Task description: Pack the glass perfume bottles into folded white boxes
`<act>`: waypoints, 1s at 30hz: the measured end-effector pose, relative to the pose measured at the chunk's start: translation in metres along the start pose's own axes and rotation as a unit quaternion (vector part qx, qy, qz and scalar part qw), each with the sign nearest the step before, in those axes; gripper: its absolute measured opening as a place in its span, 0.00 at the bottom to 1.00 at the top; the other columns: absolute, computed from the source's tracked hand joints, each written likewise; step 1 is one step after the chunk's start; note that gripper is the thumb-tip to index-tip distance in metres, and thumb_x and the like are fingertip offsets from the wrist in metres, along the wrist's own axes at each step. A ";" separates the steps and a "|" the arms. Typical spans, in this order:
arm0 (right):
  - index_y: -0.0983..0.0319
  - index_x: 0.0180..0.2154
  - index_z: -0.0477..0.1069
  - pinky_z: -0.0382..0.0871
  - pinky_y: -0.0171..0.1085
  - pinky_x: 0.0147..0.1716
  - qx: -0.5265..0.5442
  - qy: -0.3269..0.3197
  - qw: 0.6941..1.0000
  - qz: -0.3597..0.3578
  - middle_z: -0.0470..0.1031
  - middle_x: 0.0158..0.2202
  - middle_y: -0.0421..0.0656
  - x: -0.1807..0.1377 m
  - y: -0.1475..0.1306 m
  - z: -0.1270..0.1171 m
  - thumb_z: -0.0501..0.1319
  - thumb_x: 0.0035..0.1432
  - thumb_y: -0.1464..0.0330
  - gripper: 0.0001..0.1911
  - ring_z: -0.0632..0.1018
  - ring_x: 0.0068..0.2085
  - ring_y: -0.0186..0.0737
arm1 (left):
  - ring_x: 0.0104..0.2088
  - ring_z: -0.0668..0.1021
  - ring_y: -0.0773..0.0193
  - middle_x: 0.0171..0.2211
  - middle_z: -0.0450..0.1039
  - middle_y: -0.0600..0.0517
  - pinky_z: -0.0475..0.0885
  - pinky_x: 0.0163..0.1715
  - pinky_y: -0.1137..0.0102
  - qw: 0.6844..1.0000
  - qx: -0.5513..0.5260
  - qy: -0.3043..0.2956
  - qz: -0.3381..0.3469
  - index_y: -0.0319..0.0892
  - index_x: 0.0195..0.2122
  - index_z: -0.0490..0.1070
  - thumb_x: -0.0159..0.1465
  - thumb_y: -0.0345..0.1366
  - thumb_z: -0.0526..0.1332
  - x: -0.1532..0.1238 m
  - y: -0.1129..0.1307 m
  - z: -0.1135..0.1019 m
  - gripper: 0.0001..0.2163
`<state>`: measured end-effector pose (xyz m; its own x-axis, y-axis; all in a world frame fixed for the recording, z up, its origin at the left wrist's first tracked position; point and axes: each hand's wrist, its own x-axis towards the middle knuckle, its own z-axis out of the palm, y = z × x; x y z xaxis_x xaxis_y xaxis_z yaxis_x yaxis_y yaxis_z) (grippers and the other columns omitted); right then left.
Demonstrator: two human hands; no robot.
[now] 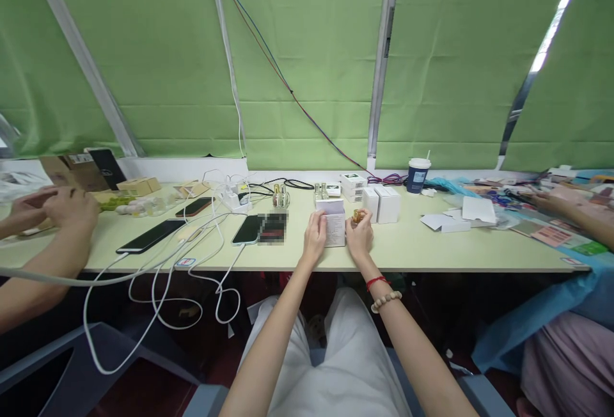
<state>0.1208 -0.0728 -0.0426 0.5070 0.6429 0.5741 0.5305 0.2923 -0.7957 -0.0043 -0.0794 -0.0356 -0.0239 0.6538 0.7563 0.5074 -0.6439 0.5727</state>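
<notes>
My left hand (314, 238) grips the left side of a small white carton (336, 228), which stands upright at the table's front with its top flap raised. Fine print covers the carton's front. Close by its right side, my right hand (359, 236) is closed around a small gold-topped bottle (356, 215), mostly hidden by the fingers. Behind the carton are small glass bottles (320, 193). More glass bottles with gold tops (281, 197) stand farther left. Just beyond my right hand are two closed white boxes (387, 204).
A stack of white boxes (354, 187) and a dark blue cup (417, 175) stand at the back. Phones (152, 236) with white cables lie left. Flattened card (448, 220) and wrappers lie right. Other people's hands (67, 206) work at both ends.
</notes>
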 end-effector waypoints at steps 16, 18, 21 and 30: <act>0.59 0.45 0.65 0.59 0.36 0.30 0.036 0.077 0.994 0.068 0.76 0.31 0.42 0.004 0.001 -0.011 0.50 0.56 0.61 0.16 0.75 0.31 0.44 | 0.45 0.73 0.61 0.50 0.64 0.45 0.70 0.41 0.67 0.996 0.082 0.001 0.041 0.44 0.45 0.67 0.67 0.38 0.47 -0.002 0.000 0.003 0.12; 0.59 0.45 0.66 0.61 0.36 0.32 0.053 0.081 0.994 0.055 0.77 0.29 0.40 0.003 0.000 -0.015 0.51 0.57 0.62 0.15 0.76 0.31 0.44 | 0.46 0.73 0.61 0.51 0.63 0.45 0.70 0.41 0.68 0.995 0.084 -0.001 0.044 0.44 0.45 0.66 0.67 0.38 0.47 -0.002 0.001 0.003 0.11; 0.60 0.41 0.67 0.63 0.37 0.34 0.085 0.053 0.995 0.000 0.76 0.26 0.39 0.002 -0.008 -0.024 0.52 0.56 0.63 0.13 0.76 0.30 0.42 | 0.46 0.73 0.61 0.51 0.63 0.45 0.71 0.39 0.68 0.995 0.094 -0.007 0.044 0.44 0.46 0.65 0.67 0.38 0.48 -0.003 0.001 0.003 0.12; 0.59 0.39 0.65 0.67 0.33 0.31 0.209 -0.088 0.964 -0.140 0.73 0.24 0.34 0.025 -0.079 -0.024 0.54 0.56 0.65 0.09 0.75 0.26 0.34 | 0.44 0.73 0.58 0.50 0.63 0.43 0.71 0.36 0.66 0.997 0.067 -0.028 0.016 0.43 0.50 0.61 0.65 0.39 0.49 -0.001 -0.001 0.004 0.14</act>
<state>0.1076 -0.0972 0.0393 0.2410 0.5962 0.7658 0.2905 0.7086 -0.6431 -0.0013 -0.0779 -0.0377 0.0415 0.6573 0.7525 0.6178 -0.6087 0.4977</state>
